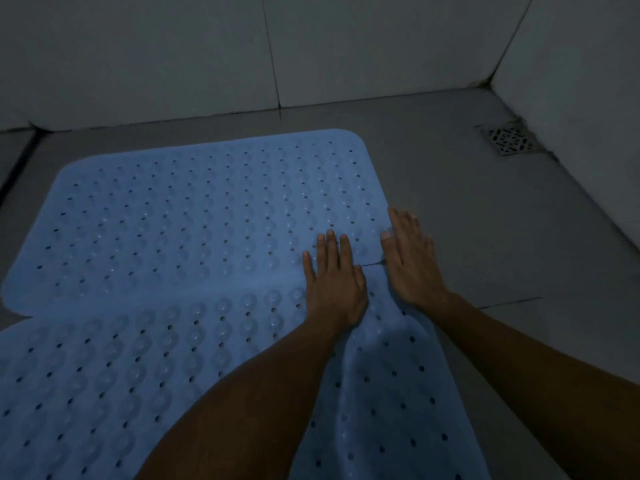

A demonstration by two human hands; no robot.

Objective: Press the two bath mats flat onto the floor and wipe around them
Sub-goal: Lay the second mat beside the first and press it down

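Two blue perforated bath mats lie on the grey floor. The far mat (194, 216) lies flat. The near mat (104, 375) overlaps its near edge and has a raised wrinkle at its right side. My left hand (334, 282) presses flat, fingers straight, where the two mats meet. My right hand (414, 261) lies flat with straight fingers at the mats' right edge, partly on the mat and partly on the floor.
A square metal floor drain (510, 140) sits in the far right corner. Pale tiled walls (346, 46) close the back and right side. Bare grey floor (485, 220) stretches to the right of the mats.
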